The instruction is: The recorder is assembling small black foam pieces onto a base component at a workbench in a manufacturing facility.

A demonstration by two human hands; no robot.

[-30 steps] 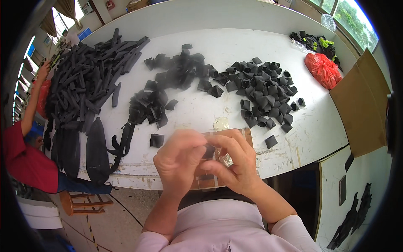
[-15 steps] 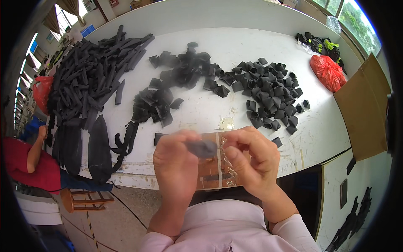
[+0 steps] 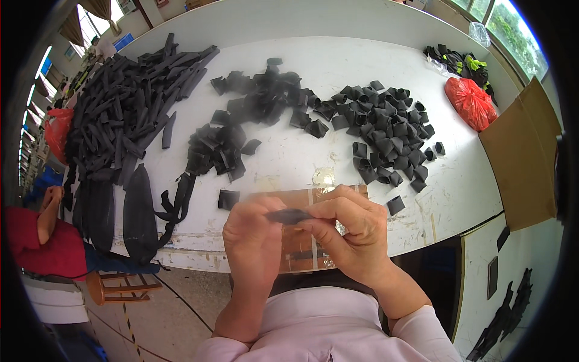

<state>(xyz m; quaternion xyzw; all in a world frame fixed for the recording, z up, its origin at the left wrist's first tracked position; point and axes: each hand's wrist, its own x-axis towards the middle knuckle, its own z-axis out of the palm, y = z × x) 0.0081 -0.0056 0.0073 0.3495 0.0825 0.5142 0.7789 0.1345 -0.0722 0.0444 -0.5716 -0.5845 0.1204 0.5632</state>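
Between my two hands, above the table's front edge, is a small dark grey fabric piece (image 3: pixel 288 216). My left hand (image 3: pixel 250 232) pinches its left end. The fingers of my right hand (image 3: pixel 350 229) close on its right end. Beneath my hands lies a brown board (image 3: pixel 295 244) covered with clear tape. Single black fabric loops rest on the table to each side of my hands, one on the left (image 3: pixel 228 200) and one on the right (image 3: pixel 395 206).
Black fabric loops form a pile (image 3: pixel 386 130) at the right and a looser heap (image 3: pixel 259 99) in the middle. Long dark strips (image 3: pixel 126 102) are piled far left. A red plastic bag (image 3: pixel 470 104) and a cardboard box (image 3: pixel 525 163) stand right. Another person (image 3: pixel 45 241) sits at left.
My right hand has moved left and now grips the fabric piece's right end. Before, it was apart from the piece, which my left hand held alone.
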